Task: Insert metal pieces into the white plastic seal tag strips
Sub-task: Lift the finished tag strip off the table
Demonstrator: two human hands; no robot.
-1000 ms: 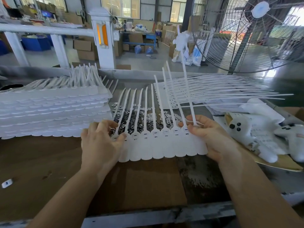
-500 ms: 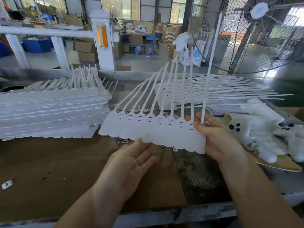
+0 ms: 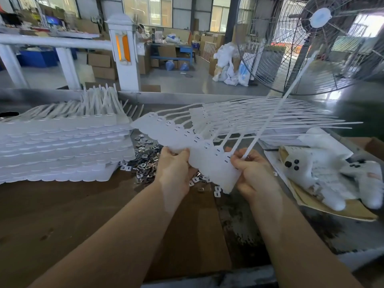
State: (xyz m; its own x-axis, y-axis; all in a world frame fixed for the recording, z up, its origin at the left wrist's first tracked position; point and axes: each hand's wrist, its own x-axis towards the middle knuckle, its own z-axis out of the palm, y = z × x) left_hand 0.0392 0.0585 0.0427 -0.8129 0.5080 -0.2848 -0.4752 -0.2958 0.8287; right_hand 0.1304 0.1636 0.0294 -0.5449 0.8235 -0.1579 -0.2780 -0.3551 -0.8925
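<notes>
**Both hands lift a strip of seal tags above the metal pieces**

The left hand (image 3: 174, 165) grips the lower edge of a joined strip of white seal tags (image 3: 209, 154), thumb over the front and fingers curled behind. The right hand (image 3: 252, 173) pinches the strip's near end, where one tail runs up past its fingertips toward the big fan (image 3: 324, 48). The strip is held off the table, tilted, its far end rising to the left and its thin tails fanning away to the right.

Directly beneath and just beyond the left hand lies a loose heap of metal pieces (image 3: 145, 161) on the brown tabletop (image 3: 62, 221); they sit in no container.

Left of the left hand stands a tall stack of tag strips (image 3: 62, 146). Beyond the right hand a second pile of strips (image 3: 280, 119) lies flat. To the right of the right hand, white gloves (image 3: 324, 171) rest on a sheet of cardboard (image 3: 353, 210).
</notes>
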